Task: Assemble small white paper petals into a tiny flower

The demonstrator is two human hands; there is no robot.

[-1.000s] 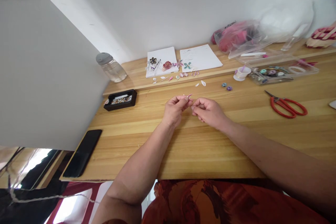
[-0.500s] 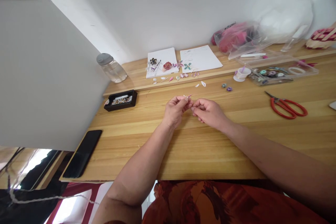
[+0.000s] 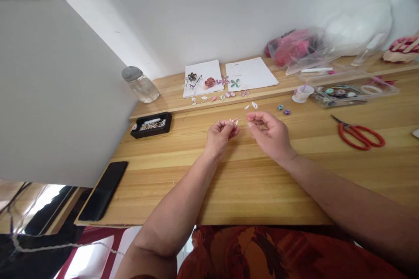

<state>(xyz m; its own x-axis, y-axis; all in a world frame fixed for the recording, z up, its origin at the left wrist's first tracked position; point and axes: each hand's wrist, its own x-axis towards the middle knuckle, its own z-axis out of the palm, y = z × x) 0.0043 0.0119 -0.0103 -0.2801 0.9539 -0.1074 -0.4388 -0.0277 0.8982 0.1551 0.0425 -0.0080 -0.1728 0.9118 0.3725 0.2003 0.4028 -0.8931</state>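
Near the middle of the desk my left hand [image 3: 221, 139] is closed, pinching a small bunch of petals [image 3: 234, 120] between thumb and forefinger. The petals are white and pink and point up and away; their lower ends are hidden by the fingers. To the right, apart from it, is my right hand [image 3: 270, 135], fingers curved and a small gap between thumb and fingertips. I see nothing in that gap, though a fine thread would be too thin to show. Beyond the hands lie loose white petals [image 3: 254, 105] and two small spools, one bluish [image 3: 280, 107], one purple [image 3: 287, 112].
Red-handled scissors [image 3: 362, 136] lie at the right, below a clear plastic box [image 3: 356, 93] and a white cup [image 3: 302, 93]. Flower pieces and white paper [image 3: 252, 73] sit along the raised back shelf. A black tray [image 3: 152, 125], bottle [image 3: 140, 85] and phone [image 3: 103, 191] are left.
My right hand has moved away from the left, to the right and slightly up, and its fingers have spread from a pinch. My left hand stays almost still with the petals.
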